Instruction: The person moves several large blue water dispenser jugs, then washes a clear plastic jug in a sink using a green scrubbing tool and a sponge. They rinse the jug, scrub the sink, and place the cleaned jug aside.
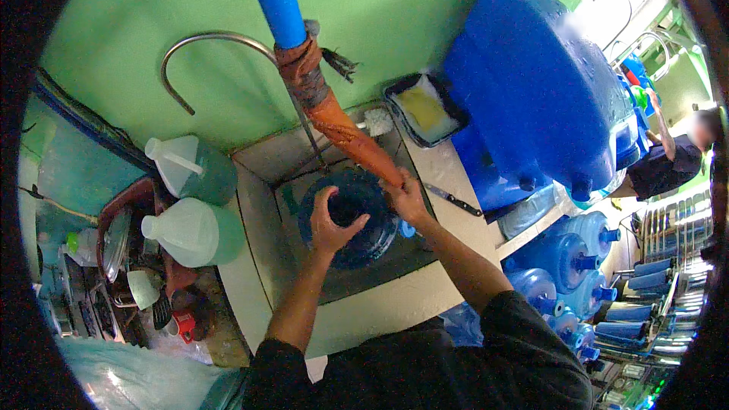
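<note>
A round, see-through blue water jug (364,247) is down in the sink (262,247). Over it, my left hand (332,226) is cupped, thumb and fingers spread apart with nothing between them; whether it touches the jug I cannot tell. My right hand (408,199) is closed round the lower end of an orange-brown wrapped hose (345,137), which hangs from a blue pipe (275,0). The hose's tip is partly hidden by that hand. Beside the jug, close to my right wrist, shows a small light-blue piece (408,229).
A curved metal faucet (220,36) rises behind the sink. To the right are a knife (453,199), a black tray with a yellow sponge (424,110), a big blue container (531,83), several water jugs (562,258) and another person (668,163). Pale-green plastic jugs (199,234) stand left.
</note>
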Demonstrator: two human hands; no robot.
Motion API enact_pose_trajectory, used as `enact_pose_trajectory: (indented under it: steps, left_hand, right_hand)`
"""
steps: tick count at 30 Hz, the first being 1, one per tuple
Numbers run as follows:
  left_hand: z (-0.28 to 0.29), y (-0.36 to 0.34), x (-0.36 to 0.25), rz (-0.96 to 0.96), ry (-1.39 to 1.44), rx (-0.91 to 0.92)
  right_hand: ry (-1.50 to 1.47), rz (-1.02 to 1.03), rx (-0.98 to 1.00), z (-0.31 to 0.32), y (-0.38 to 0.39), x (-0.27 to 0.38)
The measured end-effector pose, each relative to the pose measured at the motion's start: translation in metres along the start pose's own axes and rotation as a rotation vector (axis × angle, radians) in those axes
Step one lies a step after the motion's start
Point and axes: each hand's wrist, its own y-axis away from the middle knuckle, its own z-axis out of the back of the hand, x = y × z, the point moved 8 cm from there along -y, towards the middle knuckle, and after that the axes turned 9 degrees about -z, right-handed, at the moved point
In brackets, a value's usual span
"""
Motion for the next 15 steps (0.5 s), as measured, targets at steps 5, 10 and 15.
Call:
enact_pose_trajectory:
  steps: [5,10,15]
  left_hand:
    - [-0.03,0.011,0.0,0.242,0.173,-0.132]
    - [-0.035,0.069,0.078,0.541,-0.081,0.051]
    - [-0.001,0.088,0.137,0.568,0.377,-0.097]
  right_hand:
    - [0.425,0.156,-0.176,-0.025,-0.008,0.045]
    - [-0.334,0.543,0.118,-0.09,0.015,0.078]
    - [0.8,0.455,0.041,-0.116,0.03,0.046]
